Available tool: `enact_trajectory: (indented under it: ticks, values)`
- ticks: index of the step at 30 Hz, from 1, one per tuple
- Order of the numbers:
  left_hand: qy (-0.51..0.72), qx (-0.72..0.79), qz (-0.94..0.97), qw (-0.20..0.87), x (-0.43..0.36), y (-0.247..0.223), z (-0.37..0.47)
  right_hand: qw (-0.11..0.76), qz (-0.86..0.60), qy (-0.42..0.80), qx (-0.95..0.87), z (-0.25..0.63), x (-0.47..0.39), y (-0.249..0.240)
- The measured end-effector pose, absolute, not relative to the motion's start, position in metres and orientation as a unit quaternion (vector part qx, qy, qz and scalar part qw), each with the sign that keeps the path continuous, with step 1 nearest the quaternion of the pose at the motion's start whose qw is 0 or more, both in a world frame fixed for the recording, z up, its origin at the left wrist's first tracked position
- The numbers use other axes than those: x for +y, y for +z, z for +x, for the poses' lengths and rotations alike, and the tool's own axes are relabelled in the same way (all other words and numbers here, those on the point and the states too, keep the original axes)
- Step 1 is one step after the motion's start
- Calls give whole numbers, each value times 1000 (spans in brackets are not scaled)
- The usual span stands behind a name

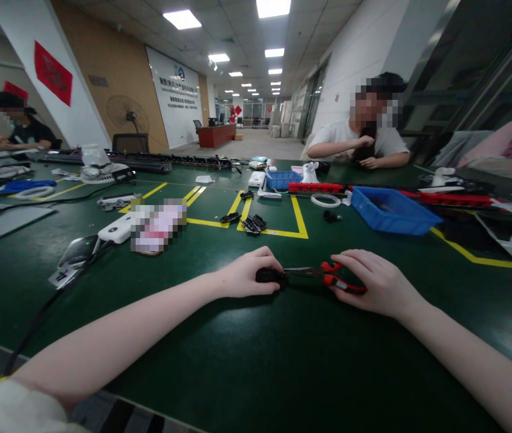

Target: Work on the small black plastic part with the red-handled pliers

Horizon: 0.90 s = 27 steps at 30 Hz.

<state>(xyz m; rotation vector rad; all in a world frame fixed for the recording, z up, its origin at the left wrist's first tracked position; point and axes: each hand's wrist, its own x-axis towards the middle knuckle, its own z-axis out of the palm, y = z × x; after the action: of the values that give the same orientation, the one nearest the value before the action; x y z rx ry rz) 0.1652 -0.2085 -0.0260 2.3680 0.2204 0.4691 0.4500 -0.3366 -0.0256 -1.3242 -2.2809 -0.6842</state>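
My left hand [249, 273] pinches a small black part [269, 275] between thumb and fingers, low over the green table [219, 355]. My right hand [375, 281] is wrapped round the red-and-black handles of long-nose pliers [343, 284]. The pliers point left, and their metal jaws meet the right end of the black part. Whether the jaws grip it or only touch it is too small to tell. Beyond my hands, small black pieces [254, 224] lie by yellow tape lines.
At the right stands a blue bin [391, 210], with a smaller blue basket [283, 180] further back. A phone [159, 228], a white device [118, 228] and a black cable [34, 328] lie left. A person [364, 129] sits across the table; others are at both sides.
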Motion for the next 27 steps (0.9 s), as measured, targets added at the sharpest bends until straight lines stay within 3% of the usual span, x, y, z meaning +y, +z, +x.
enact_trajectory:
  ticks: [27]
  values:
    - [194, 83, 927, 310, -209, -25, 164, 184, -470, -235, -831, 442, -336, -22]
